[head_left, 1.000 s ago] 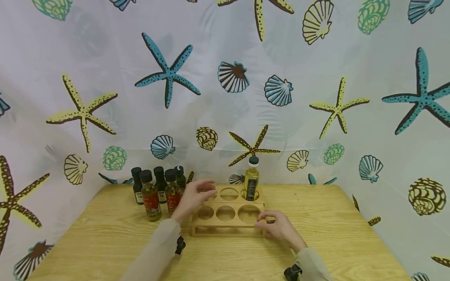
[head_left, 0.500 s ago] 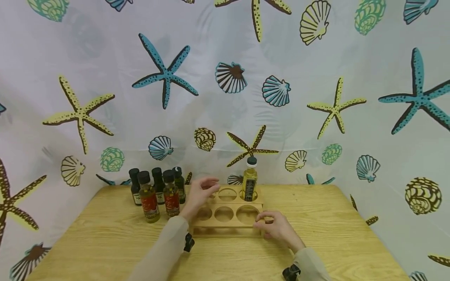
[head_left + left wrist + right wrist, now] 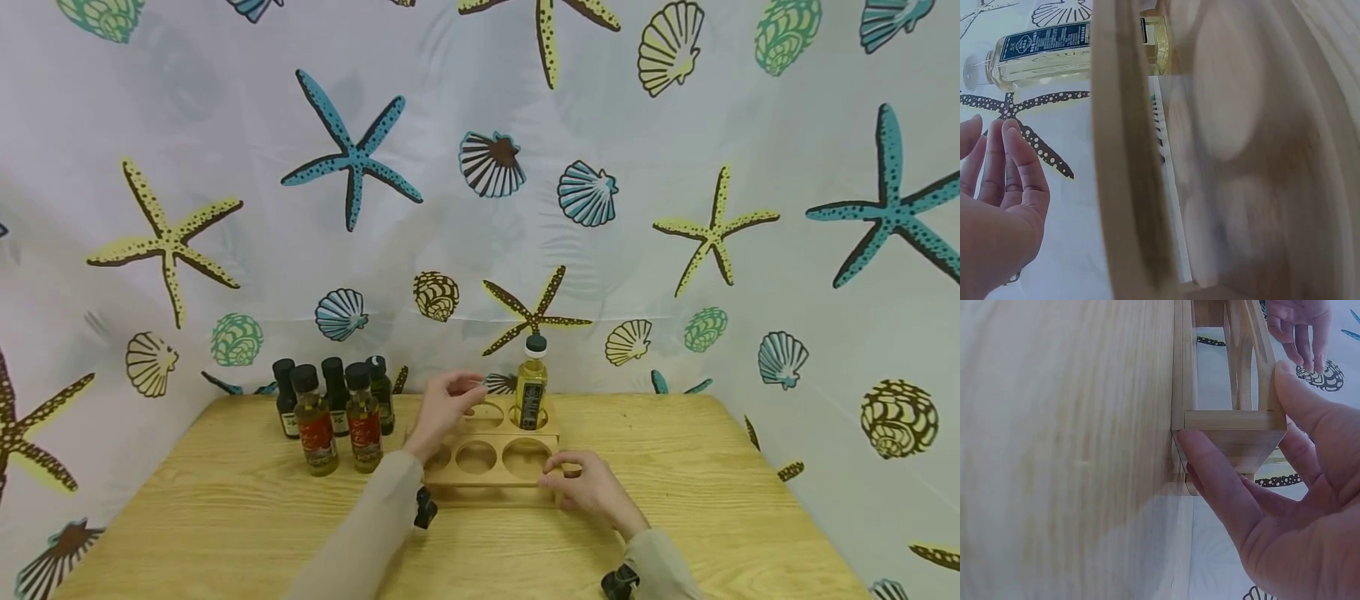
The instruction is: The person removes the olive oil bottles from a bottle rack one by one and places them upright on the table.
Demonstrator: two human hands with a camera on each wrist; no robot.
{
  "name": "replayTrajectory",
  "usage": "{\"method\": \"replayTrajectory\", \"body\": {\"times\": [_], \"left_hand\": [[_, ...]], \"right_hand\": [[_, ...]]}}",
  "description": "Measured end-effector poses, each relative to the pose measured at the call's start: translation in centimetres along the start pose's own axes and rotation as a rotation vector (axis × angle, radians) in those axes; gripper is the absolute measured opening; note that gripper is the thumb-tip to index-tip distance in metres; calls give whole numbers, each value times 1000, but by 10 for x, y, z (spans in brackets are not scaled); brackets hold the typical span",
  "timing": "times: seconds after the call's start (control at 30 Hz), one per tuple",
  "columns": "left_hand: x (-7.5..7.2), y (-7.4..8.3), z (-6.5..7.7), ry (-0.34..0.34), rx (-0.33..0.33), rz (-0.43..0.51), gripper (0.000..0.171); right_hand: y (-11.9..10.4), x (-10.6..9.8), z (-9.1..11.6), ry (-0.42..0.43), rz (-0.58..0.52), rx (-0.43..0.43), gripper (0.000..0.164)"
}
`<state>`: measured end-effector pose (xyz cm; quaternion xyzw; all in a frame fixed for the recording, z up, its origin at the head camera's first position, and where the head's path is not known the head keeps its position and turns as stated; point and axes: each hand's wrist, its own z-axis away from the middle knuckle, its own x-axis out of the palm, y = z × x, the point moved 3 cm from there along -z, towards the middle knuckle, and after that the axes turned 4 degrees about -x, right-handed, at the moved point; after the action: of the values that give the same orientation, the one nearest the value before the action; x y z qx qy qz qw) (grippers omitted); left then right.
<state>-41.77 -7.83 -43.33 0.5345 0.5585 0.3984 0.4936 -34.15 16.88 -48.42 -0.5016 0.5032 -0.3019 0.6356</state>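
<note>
A two-tier wooden rack [image 3: 491, 477] with round holes stands on the table. My left hand [image 3: 444, 408] hovers over its back tier, fingers loosely curved with nothing between them; in the left wrist view this hand [image 3: 1013, 187] appears beyond the rack's edge [image 3: 1110, 156]. A bottle of yellow oil [image 3: 531, 387] with a dark green cap and black label stands upright in the back right hole. My right hand [image 3: 592, 485] holds the rack's front right corner. In the right wrist view, its thumb and fingers [image 3: 1222, 481] sit around the wooden end piece [image 3: 1235, 428].
Left of the rack stand two red-labelled bottles [image 3: 317, 433] with black caps. Behind them are three dark bottles [image 3: 285, 400]. The wooden table [image 3: 225, 500] meets a curtain [image 3: 480, 250] printed with shells and starfish at its back and sides.
My left hand has moved right along the rack's back tier, from the left hole toward the middle one. The right hand keeps its place at the corner. The view has shifted slightly.
</note>
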Motion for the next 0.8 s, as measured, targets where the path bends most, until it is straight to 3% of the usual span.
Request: {"method": "replayTrajectory", "body": {"times": [0.4, 0.8], "left_hand": [[20, 5, -8, 35, -19, 0, 24], [41, 9, -15, 38, -36, 87, 31]], "right_hand": [[2, 2, 0, 0, -6, 15, 27], [2, 0, -1, 1, 1, 32, 26]]}}
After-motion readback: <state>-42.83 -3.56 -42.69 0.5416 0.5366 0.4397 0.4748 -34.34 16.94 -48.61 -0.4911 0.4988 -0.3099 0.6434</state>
